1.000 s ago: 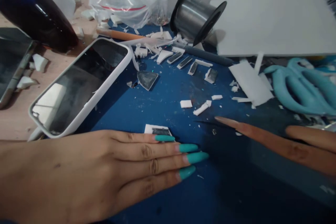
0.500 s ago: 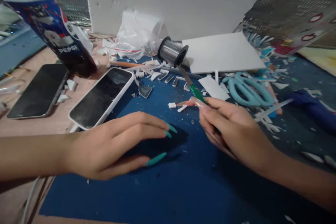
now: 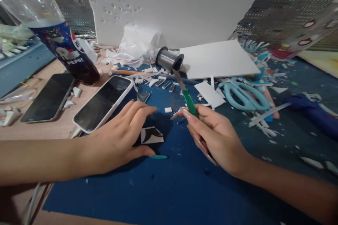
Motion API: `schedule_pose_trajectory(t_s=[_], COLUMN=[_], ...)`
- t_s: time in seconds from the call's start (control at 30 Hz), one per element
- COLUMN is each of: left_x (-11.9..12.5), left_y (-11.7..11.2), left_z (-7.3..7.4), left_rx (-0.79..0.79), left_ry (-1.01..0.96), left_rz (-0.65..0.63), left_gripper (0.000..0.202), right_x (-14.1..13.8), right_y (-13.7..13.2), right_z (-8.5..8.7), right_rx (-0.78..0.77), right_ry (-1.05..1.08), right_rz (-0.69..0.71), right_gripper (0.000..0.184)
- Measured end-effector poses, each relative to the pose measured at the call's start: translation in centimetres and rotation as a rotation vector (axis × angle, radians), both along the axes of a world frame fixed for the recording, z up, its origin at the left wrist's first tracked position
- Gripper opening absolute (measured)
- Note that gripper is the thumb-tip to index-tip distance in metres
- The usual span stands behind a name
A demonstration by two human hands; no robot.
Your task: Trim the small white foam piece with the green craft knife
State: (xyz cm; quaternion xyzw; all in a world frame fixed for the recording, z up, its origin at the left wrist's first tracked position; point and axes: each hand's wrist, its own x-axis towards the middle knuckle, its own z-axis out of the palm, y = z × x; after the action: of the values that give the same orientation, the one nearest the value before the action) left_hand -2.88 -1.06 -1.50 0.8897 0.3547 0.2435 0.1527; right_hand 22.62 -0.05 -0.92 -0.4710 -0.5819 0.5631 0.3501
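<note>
My left hand (image 3: 118,140) rests on the blue cutting mat (image 3: 163,186), fingers curled loosely around a small white piece with a black shape (image 3: 151,135); the fingertips and thumb touch its edges. My right hand (image 3: 213,135) is closed around a green-handled craft knife (image 3: 186,93), blade pointing up and away toward the wire spool (image 3: 169,59). The knife tip is raised above the mat, apart from the white piece.
A phone in a white case (image 3: 102,102) and a darker phone (image 3: 49,96) lie at the left beside a Pepsi bottle (image 3: 66,51). Turquoise scissors (image 3: 244,93), a white foam sheet (image 3: 218,58), a plastic bag (image 3: 137,47) and many white scraps lie beyond.
The view pulled back from the mat. My right hand now grips the green knife. My left hand went from lying flat to curling around the white piece, which now shows.
</note>
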Motion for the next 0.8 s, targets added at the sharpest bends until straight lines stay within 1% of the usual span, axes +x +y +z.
schedule_pose_trajectory(t_s=[0.07, 0.17, 0.27, 0.33, 0.4, 0.47, 0.53, 0.57, 0.63, 0.67, 0.7, 0.8], left_x=[0.6, 1.7, 2.6, 3.1, 3.2, 3.2, 3.0, 2.8, 2.6, 2.6, 2.6, 2.9], left_y=[0.1, 0.7, 1.0, 1.1, 1.1, 1.2, 1.4, 1.5, 1.8, 1.9, 2.0, 2.0], left_z=[0.1, 0.6, 0.9, 0.6, 0.3, 0.0, 0.2, 0.3, 0.7, 0.9, 1.0, 1.0], left_rx=[0.017, 0.031, 0.079, 0.114, 0.111, 0.066, 0.003, -0.035, -0.116, -0.154, -0.189, -0.247], left_ry=[0.043, 0.037, -0.049, -0.127, -0.182, -0.201, -0.203, -0.196, -0.182, -0.182, -0.185, -0.22], left_rz=[0.012, -0.003, 0.007, 0.018, 0.021, 0.016, 0.001, -0.015, -0.052, -0.068, -0.081, -0.098], left_gripper=[0.054, 0.05, 0.046, 0.045, 0.045, 0.05, 0.055, 0.051, 0.034, 0.032, 0.034, 0.035], right_x=[0.0, 0.0, 0.2, 0.2, 0.2, 0.1, 0.0, 0.0, 0.1, 0.2, 0.3, 0.4], right_y=[0.0, -0.2, -0.4, -0.6, -0.6, -0.5, -0.5, -0.4, -0.3, -0.3, -0.3, -0.4], right_z=[0.0, -0.1, -0.2, 0.0, 0.3, 0.5, 0.7, 0.7, 0.7, 0.6, 0.6, 0.5], right_rx=[0.016, 0.024, 0.031, 0.027, 0.013, 0.004, -0.002, 0.003, 0.017, 0.022, 0.019, -0.087], right_ry=[-0.013, -0.022, -0.057, -0.09, -0.117, -0.136, -0.159, -0.172, -0.194, -0.194, -0.183, -0.104], right_rz=[0.015, 0.014, 0.022, 0.055, 0.106, 0.138, 0.132, 0.122, 0.102, 0.096, 0.095, 0.117], right_gripper=[0.031, 0.031, 0.035, 0.038, 0.04, 0.041, 0.042, 0.042, 0.041, 0.039, 0.038, 0.036])
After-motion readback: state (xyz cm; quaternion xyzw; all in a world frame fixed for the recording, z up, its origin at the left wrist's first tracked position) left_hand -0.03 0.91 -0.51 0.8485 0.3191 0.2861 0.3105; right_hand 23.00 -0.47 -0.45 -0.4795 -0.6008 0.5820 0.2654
